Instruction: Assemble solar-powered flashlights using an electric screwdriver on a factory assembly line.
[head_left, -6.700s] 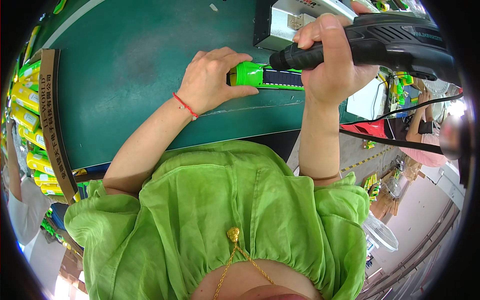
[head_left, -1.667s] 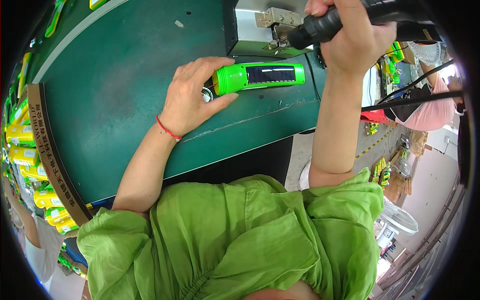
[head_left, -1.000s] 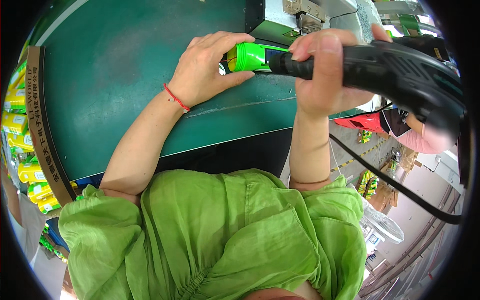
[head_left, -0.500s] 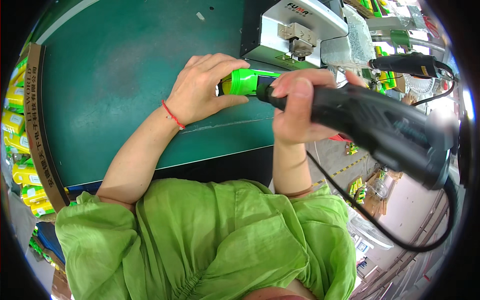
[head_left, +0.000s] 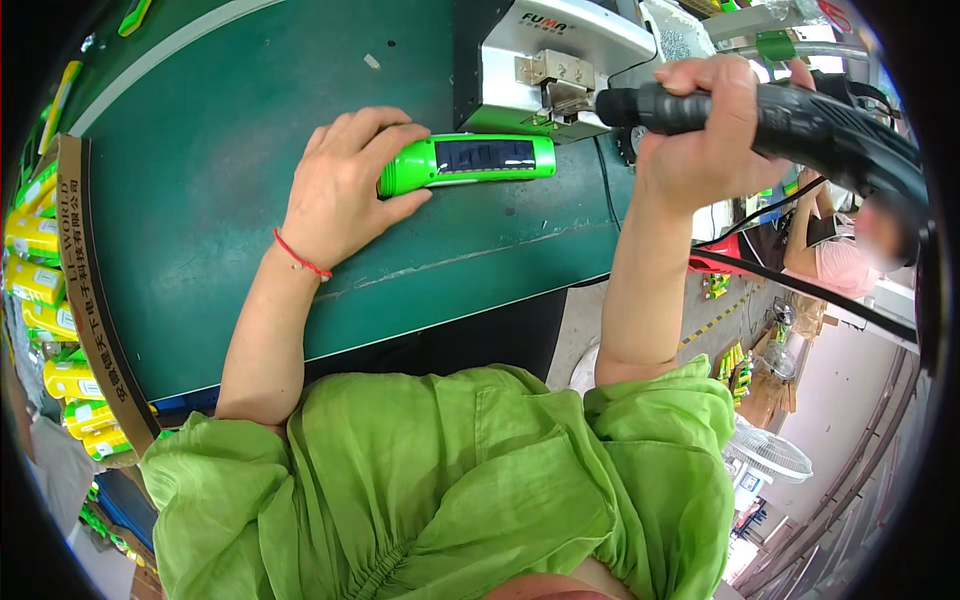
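Note:
A bright green flashlight (head_left: 485, 157) with a dark solar panel along its side lies across the green work surface. My left hand (head_left: 352, 172) curls round its left end, thumb on the near side, and hides that end. Raised at the right, my right hand (head_left: 708, 135) grips a black electric screwdriver (head_left: 825, 135). The screwdriver's nose points left and meets the front of a silver and black screw feeder (head_left: 575, 50), just beyond the flashlight. Its bit and any screw on it are too small to make out.
A cardboard box (head_left: 100, 300) with several yellow-and-green packages stands along the left edge. Black cables hang at the right. Another person (head_left: 850, 250) sits farther off to the right, near a white fan (head_left: 770, 452).
My right hand has lifted the screwdriver off the flashlight and carried it up and right to the feeder. The flashlight, still under my left hand, now shows its whole panel.

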